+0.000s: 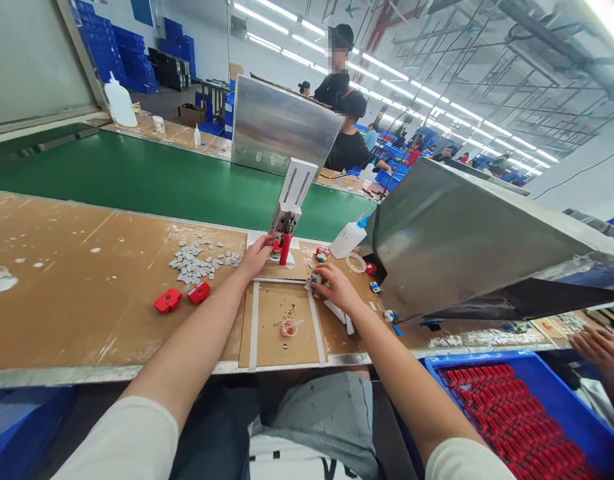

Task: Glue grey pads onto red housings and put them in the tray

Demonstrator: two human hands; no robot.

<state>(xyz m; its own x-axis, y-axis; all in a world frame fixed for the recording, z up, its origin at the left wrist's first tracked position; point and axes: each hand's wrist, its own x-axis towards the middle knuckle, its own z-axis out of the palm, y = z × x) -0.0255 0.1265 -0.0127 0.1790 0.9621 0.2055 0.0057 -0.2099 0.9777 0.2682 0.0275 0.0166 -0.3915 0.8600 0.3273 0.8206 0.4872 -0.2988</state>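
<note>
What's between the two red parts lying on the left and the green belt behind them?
A scatter of small grey pieces on the brown tabletop, reaching nearly to the left hand; the head view shows it.

Fixture [295, 187] before conveyor [177, 180], cup [289, 335] on cardboard [269, 313]

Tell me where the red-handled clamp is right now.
In the head view, the red-handled clamp stands near the middle, on the near side of the green belt, just right of the left hand.
</note>
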